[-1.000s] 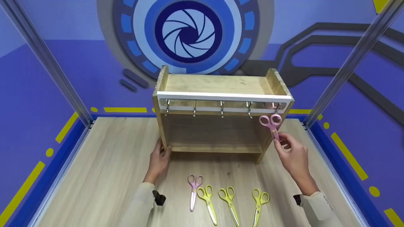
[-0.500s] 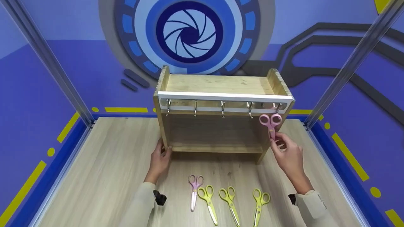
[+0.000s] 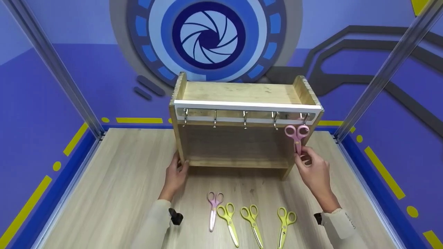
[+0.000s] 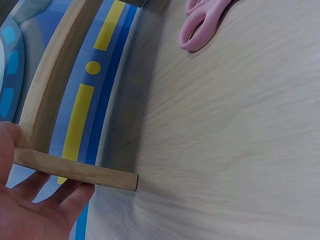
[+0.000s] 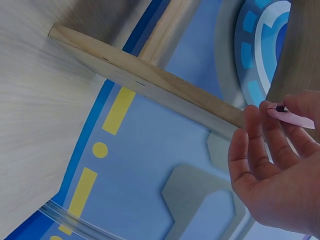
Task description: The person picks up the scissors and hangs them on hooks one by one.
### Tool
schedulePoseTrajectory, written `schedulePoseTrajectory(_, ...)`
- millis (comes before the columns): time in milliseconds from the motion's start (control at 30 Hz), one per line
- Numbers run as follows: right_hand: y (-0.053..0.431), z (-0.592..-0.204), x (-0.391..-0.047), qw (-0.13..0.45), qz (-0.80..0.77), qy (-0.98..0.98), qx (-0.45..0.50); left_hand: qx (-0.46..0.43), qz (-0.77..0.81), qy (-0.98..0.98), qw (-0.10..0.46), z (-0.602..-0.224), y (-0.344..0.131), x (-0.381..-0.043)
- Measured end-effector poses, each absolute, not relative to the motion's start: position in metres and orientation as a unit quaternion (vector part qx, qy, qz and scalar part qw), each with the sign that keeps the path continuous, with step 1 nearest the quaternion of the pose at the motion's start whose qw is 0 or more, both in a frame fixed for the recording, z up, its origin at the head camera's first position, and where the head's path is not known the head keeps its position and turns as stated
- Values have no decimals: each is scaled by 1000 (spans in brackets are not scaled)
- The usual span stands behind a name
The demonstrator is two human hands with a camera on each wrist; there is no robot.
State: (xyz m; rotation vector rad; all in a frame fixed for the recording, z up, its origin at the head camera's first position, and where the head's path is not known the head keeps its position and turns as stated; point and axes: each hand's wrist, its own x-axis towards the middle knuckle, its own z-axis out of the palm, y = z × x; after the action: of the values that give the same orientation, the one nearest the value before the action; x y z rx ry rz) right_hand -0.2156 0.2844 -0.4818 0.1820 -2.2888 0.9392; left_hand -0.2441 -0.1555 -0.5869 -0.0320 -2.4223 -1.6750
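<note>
A wooden shelf (image 3: 238, 92) stands at the back of the table, with a white rail (image 3: 247, 105) of metal hooks across its front. My left hand (image 3: 175, 177) grips the lower part of its left side panel (image 4: 80, 169), thumb on one face and fingers on the other in the left wrist view. Pinched blade-end down in my right hand (image 3: 315, 175) are pink scissors (image 3: 297, 142), loops upward. Their right loop overlaps the tip of the rightmost hook (image 3: 305, 118) in the head view. From the right wrist, only the scissors' lower end (image 5: 297, 119) shows between thumb and fingertips.
On the table (image 3: 117, 180) in front of the shelf lie other pink scissors (image 3: 212, 211) and three yellow-green pairs, the left (image 3: 228, 221), middle (image 3: 252, 221) and right (image 3: 283, 224). Metal posts (image 3: 380, 65) and printed panels enclose the table.
My right hand has shifted slightly left, swinging the blade end of the pink scissors left so they hang nearly upright. The loops stay near the rightmost hook. My left hand keeps its grip.
</note>
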Motion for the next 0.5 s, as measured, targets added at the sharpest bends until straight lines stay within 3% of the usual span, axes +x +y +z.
schedulePoseTrajectory(500, 285, -483, -215, 298, 362, -881, 65, 7, -562, -822, 87, -588, -153, -244)
